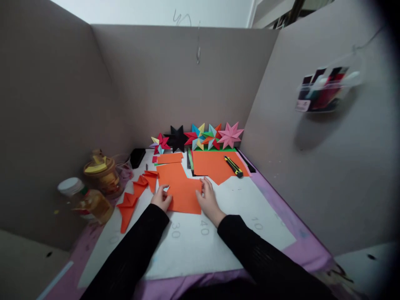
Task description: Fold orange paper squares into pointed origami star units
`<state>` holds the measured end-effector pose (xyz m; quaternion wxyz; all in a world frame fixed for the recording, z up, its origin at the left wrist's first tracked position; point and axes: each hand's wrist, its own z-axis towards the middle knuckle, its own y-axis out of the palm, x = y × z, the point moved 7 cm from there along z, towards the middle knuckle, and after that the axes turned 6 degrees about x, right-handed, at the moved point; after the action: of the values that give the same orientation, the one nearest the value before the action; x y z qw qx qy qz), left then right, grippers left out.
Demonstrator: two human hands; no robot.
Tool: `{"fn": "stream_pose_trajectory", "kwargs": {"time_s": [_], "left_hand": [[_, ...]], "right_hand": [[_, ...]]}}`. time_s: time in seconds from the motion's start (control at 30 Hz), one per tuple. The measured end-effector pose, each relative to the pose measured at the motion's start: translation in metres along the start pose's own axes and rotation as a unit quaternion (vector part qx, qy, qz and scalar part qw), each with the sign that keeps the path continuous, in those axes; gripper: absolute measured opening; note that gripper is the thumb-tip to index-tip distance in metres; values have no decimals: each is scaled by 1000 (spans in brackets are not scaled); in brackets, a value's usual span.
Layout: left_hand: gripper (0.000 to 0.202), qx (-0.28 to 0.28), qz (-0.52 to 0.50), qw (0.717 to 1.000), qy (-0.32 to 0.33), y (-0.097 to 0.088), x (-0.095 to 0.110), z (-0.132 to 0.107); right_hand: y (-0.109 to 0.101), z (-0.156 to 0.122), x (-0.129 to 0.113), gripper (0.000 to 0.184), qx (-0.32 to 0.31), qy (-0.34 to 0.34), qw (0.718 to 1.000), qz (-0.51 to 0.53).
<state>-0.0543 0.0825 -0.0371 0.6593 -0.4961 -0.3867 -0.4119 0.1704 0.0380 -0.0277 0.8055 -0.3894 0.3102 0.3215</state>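
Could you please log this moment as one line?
left hand: at left edge of orange sheet; right hand: at its right edge; cutter: on rear orange paper

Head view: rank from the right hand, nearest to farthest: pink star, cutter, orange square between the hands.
From the right hand:
1. Orange square: at its fingertips, on its left.
2. Cutter: beyond it, to the right.
3. Pink star: farthest, right end of the star row by the back wall.

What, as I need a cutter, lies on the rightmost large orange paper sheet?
A slim yellow-and-black utility knife lies on the sheet; the patch beneath it is covered.
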Motion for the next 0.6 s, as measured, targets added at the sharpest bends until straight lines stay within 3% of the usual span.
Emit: {"fn": "stream_pose_trajectory", "kwargs": {"time_s": [0.27, 0.6], "left_hand": [[38, -1, -28, 999, 23, -1, -2, 2], [35, 15, -74, 997, 0, -3, 4, 0]], "right_hand": [[14, 15, -8, 43, 8, -21, 1000, -16], [15, 17, -12, 38, 11, -25, 1000, -2]]}}
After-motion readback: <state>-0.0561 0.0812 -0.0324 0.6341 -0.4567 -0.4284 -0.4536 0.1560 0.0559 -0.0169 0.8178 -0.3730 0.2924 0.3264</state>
